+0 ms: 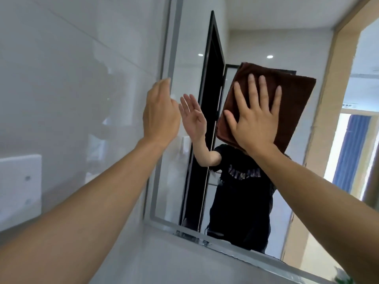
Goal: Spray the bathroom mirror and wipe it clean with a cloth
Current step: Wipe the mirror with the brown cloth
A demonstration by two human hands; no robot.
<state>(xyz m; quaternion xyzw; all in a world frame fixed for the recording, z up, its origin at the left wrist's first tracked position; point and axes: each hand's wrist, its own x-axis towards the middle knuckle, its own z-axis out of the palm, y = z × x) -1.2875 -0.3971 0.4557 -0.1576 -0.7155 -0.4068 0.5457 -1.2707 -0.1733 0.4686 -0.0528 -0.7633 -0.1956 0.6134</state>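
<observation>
Right hand [256, 121] lies flat on a folded brown cloth [287, 103], fingers straight and spread, palm pressing the cloth against the mirror [235, 48]. Its forearm runs from the near right corner up and to the left, wrist roughly in line with the arm. Cloth position: upper centre of the glass, right of the reflected black door frame [207, 103], tilted so one corner points down under the wrist.

Left hand [161, 113] is raised at the mirror's left edge, seen edge-on with the back facing left. Its grip is spread and holds nothing; the fingers are straight and close together, with the tips at the grey mirror frame [162, 124]. Whether the fingertips touch the frame cannot be told. Left forearm extends from the near left corner up to the right.

White tiled wall [71, 78] fills the left side, with a white wall plate [19, 185] low on it.
</observation>
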